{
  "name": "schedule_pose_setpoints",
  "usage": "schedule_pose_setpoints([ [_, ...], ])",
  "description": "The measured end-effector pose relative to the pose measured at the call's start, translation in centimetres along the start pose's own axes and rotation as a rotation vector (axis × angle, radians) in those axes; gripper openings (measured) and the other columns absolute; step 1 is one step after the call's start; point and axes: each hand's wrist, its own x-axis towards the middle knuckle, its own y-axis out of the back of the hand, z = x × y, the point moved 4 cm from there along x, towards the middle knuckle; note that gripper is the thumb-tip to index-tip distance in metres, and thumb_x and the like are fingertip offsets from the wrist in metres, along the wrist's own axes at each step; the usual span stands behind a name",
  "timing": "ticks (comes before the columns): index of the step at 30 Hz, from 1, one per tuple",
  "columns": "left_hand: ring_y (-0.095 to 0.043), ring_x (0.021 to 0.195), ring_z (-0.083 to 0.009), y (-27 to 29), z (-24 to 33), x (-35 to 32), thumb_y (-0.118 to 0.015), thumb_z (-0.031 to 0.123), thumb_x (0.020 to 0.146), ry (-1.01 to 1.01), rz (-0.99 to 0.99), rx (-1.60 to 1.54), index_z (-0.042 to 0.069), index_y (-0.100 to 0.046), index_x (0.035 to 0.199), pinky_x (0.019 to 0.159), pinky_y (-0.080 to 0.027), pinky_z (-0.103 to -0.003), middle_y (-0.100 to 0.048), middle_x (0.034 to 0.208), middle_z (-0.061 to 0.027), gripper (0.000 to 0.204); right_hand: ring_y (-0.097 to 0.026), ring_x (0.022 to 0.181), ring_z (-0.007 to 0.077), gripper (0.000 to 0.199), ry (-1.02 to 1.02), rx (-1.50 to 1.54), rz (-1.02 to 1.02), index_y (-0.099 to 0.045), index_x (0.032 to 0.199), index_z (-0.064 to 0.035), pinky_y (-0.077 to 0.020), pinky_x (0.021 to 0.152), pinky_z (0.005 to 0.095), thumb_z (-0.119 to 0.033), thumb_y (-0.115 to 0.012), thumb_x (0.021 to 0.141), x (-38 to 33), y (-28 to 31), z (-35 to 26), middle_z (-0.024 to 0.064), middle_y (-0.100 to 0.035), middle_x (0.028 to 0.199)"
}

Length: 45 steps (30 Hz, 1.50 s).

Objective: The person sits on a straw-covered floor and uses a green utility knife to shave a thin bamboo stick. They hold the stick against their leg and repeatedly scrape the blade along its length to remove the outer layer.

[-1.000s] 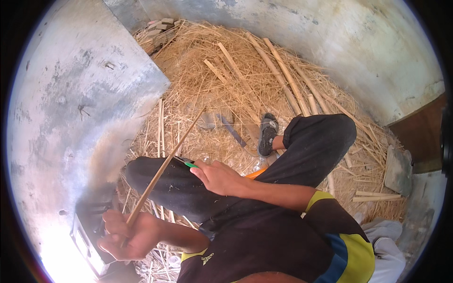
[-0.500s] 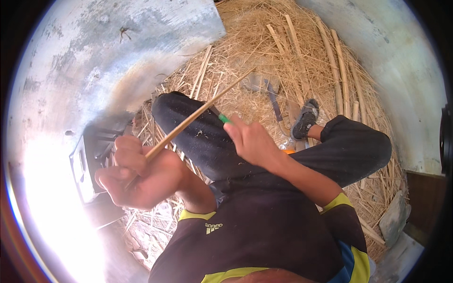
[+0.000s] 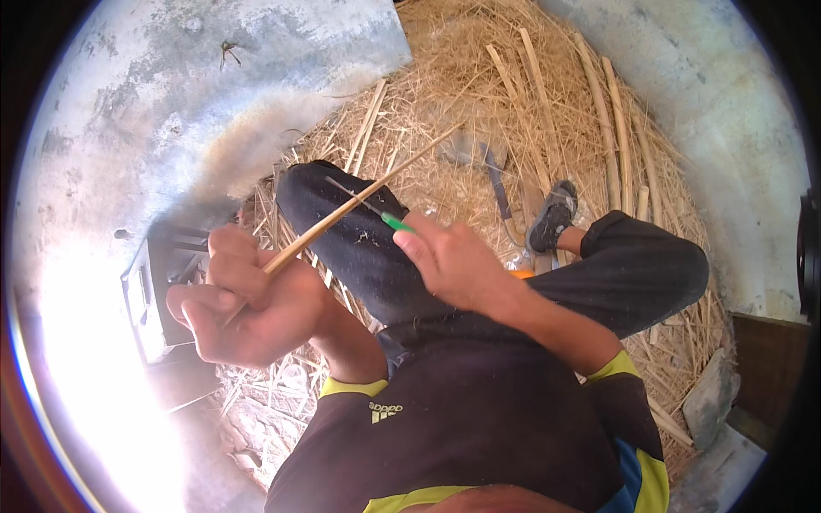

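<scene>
My left hand [image 3: 256, 309] is closed around the lower end of a long, thin bamboo stick [image 3: 329, 222]. The stick slants up and away to the right, tapering toward its far tip above the straw. In my right hand [image 3: 457, 263] is a knife [image 3: 395, 222] with a green handle, most of it hidden by my fingers. Its narrow blade crosses the stick about midway, pointing up and left. Whether the edge bites into the stick, I cannot tell. Both hands are above my bent left leg in dark trousers [image 3: 338, 248].
Loose straw and shavings [image 3: 453, 60] cover the floor. Several long bamboo strips [image 3: 603, 120] lie at the far right. A curved tool with a dark blade [image 3: 496, 181] rests near my shoe [image 3: 554, 218]. A dark box-like object [image 3: 175, 291] stands left; a stone slab [image 3: 711, 398] leans right.
My right hand has shifted a little left with the knife, and the blade now shows beyond the stick's left side. My left hand still holds the stick, nearly unmoved.
</scene>
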Motion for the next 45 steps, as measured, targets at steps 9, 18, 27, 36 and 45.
schedule_pose_setpoints([
  [9,-0.011,0.044,-0.0094,0.9,-0.7,0.7,-0.04,0.019,0.082,0.036,0.091,-0.018,0.015,-0.027,0.061,0.046,-0.015,-0.028,-0.015,0.041,0.0021,0.025,-0.06,0.067,0.0462,0.039,-0.061,-0.031,0.107,-0.056,0.098,-0.0002,-0.0469,0.062,0.053,-0.034,-0.038,0.1,1.2,-0.9,2.8,0.0267,-0.059,0.066],
  [18,-0.016,0.045,-0.0089,1.6,-1.1,1.2,-0.044,0.022,0.084,0.015,0.343,0.168,0.017,-0.023,0.059,0.048,-0.016,-0.027,-0.013,0.045,0.0034,0.033,-0.058,0.059,0.0451,0.037,-0.008,-0.064,0.113,-0.055,0.106,0.001,-0.0462,0.058,0.0519,-0.031,-0.038,0.1,3.0,-3.0,2.6,0.0251,-0.057,0.061],
  [27,-0.018,0.044,-0.0088,2.1,-1.1,1.1,-0.044,0.021,0.082,0.001,0.378,0.237,0.018,-0.023,0.059,0.047,-0.016,-0.026,-0.013,0.045,0.0035,0.032,-0.059,0.07,0.0487,0.041,-0.07,-0.042,0.138,-0.056,0.1,0.0042,-0.0458,0.062,0.0532,-0.032,-0.037,0.1,3.5,-3.1,5.3,0.0301,-0.059,0.069],
  [36,-0.015,0.044,-0.0089,2.7,-1.4,1.6,-0.041,0.02,0.082,0.006,0.34,0.223,0.02,-0.017,0.057,0.046,-0.013,-0.027,-0.012,0.045,0.0037,0.034,-0.058,0.063,0.0461,0.038,-0.122,-0.079,0.045,-0.055,0.094,0.0029,-0.0454,0.062,0.0539,-0.032,-0.04,0.099,3.1,-2.6,3.3,0.0277,-0.058,0.064],
  [45,-0.016,0.046,-0.0098,2.0,-1.6,1.8,-0.043,0.02,0.086,-0.018,0.382,0.255,0.019,-0.015,0.059,0.047,-0.015,-0.028,-0.014,0.046,0.0037,0.038,-0.057,0.062,0.0484,0.04,-0.139,-0.122,0.143,-0.056,0.104,0.0028,-0.0463,0.059,0.0534,-0.033,-0.04,0.099,3.8,-2.6,5.7,0.028,-0.057,0.061],
])
